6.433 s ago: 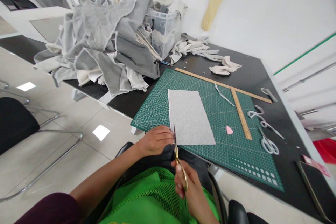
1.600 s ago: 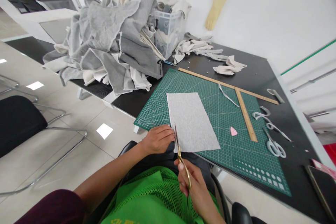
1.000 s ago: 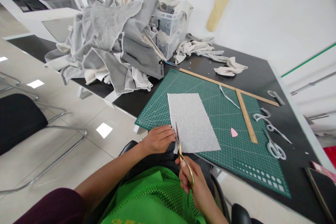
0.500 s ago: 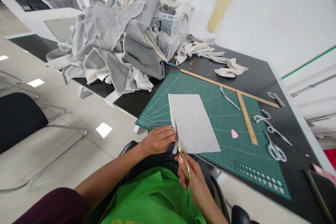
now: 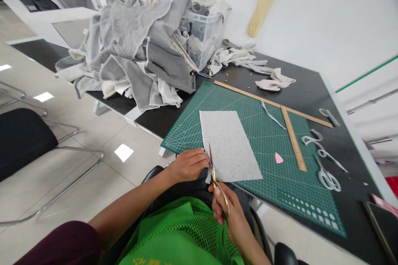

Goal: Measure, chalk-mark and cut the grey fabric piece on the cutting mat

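Observation:
A light grey piece of fabric [image 5: 231, 145] lies on the green cutting mat [image 5: 186, 128], its near edge at the table's front. My right hand [image 5: 228, 203] is closed round the handles of gold-handled scissors [image 5: 214, 176]. Their blades point away from me at the fabric's left edge, and a narrow strip hangs partly cut there. With fingers pressed together, my left hand [image 5: 189, 165] grips that left edge beside the blades. Its fingertips are partly hidden against the cloth.
A wooden T-shaped ruler [image 5: 292, 138], a pink tailor's chalk [image 5: 278, 157] and white-handled scissors [image 5: 328, 178] lie to the right. Behind are a big heap of grey cloth [image 5: 130, 45] and a clear plastic bin [image 5: 205, 35]. A phone [image 5: 381, 225] sits at the right edge.
The scissors and my right hand have shifted very slightly to the right. My left hand keeps its grip on the fabric's edge, and the fabric lies almost unchanged.

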Motion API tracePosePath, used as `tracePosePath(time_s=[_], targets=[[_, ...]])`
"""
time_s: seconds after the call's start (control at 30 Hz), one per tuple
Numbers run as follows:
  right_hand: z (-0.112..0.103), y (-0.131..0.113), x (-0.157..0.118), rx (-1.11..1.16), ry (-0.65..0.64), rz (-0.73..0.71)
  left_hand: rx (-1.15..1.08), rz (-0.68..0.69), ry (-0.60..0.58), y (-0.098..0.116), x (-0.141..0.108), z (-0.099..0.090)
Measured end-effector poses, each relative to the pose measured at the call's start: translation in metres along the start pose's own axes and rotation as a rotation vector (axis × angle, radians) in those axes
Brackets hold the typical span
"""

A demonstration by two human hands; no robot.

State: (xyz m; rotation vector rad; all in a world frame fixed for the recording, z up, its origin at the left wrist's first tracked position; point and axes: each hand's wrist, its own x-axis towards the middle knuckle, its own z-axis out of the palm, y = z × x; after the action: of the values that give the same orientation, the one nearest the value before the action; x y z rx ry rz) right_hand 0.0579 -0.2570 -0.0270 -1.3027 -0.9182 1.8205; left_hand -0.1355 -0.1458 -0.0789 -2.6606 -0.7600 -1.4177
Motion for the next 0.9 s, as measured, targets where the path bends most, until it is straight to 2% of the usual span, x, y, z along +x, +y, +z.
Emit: tracePosePath(time_s=[0.37,0.7,0.9], targets=[[0.003,0.002,-0.003,-0.058,0.002,-0.003,0.006,0.01,0.024,0.001,0.004,-0.003],[0.005,-0.008,-0.008,-0.127,0.016,0.05,0.01,0.011,0.031,0.001,0.002,0.0],[0.003,-0.006,-0.007,-0.12,0.004,0.064,0.001,0.018,0.003,0.001,0.001,-0.001]])
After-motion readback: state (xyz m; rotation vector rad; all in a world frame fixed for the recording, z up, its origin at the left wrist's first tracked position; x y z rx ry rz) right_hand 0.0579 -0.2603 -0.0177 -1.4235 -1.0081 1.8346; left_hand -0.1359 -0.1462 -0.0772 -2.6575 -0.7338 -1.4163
